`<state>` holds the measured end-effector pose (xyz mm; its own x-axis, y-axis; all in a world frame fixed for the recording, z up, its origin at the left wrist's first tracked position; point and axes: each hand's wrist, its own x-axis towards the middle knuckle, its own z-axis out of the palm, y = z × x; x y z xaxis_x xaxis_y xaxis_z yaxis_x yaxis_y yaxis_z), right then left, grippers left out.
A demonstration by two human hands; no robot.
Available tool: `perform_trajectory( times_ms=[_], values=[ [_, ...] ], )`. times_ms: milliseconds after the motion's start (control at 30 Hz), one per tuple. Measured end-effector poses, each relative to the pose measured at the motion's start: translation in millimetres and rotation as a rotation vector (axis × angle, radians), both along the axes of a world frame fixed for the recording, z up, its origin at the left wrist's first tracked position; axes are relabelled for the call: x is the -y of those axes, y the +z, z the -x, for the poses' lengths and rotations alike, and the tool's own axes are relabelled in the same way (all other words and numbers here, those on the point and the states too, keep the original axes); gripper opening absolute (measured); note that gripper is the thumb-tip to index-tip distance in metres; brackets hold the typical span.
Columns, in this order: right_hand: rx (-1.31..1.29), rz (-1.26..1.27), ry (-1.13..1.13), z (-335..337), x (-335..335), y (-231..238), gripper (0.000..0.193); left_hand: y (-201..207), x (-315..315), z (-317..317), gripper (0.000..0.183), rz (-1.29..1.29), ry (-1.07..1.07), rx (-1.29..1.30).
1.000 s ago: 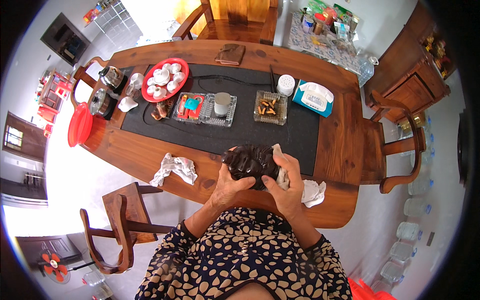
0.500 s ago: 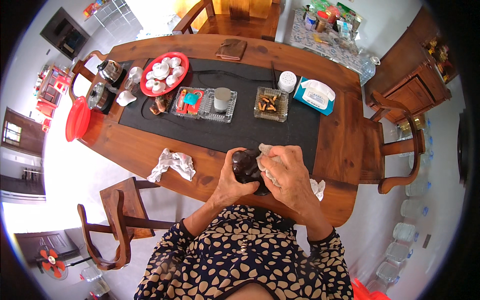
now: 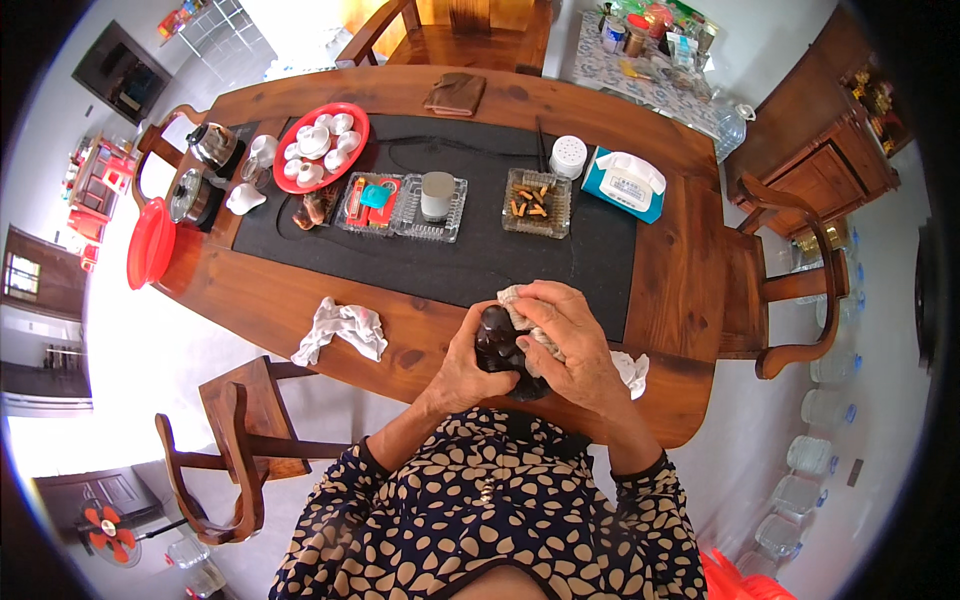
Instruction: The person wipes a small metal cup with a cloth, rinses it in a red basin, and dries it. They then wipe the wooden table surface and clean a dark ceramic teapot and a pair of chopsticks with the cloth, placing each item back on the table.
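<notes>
A dark, glossy carved figurine (image 3: 497, 338) is held upright near the front edge of the wooden table (image 3: 420, 350). My left hand (image 3: 463, 362) grips it from the left, thumb across its lower part. In my right hand (image 3: 572, 352) is a bunched beige cloth (image 3: 521, 312), pressed against the figurine's upper right side. The fingers cover much of the figurine's right side. A crumpled white cloth (image 3: 342, 330) lies on the table to the left. Beside my right wrist is a white crumpled tissue (image 3: 630, 373).
On the black inlay (image 3: 420, 265) stand a glass ashtray (image 3: 537, 203) with cigarette butts, a tissue box (image 3: 625, 186), a white canister (image 3: 568, 157), a grey canister (image 3: 437, 196) and a red tray (image 3: 320, 150) of white cups. Wooden chairs (image 3: 790, 270) surround the table.
The cloth in my right hand has shifted slightly left and up along the figurine, and the figurine is turned a little. The whole view has shifted slightly.
</notes>
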<state>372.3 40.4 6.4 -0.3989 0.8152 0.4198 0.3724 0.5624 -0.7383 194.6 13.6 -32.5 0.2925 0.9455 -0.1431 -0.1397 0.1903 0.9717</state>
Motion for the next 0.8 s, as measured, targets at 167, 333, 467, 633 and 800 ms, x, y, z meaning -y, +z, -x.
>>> perform_trajectory(
  times_ms=[167,333,467,633,800],
  values=[
    [-0.036,0.130,-0.119,-9,6,-18,0.026,1,-3,6,0.072,0.088,-0.006,0.087],
    [-0.245,0.345,-0.115,-22,6,-22,0.019,8,-4,6,0.072,0.129,-0.075,0.183],
    [-0.031,0.128,-0.101,-17,6,-20,0.026,-2,-5,0,0.071,0.099,-0.065,0.164],
    [-0.085,0.360,-0.171,-20,16,-28,0.029,-13,-4,3,0.074,0.151,-0.014,0.112],
    [-0.738,1.008,-0.237,-33,20,-54,0.030,-21,0,3,0.073,0.363,0.132,0.509]
  ],
)
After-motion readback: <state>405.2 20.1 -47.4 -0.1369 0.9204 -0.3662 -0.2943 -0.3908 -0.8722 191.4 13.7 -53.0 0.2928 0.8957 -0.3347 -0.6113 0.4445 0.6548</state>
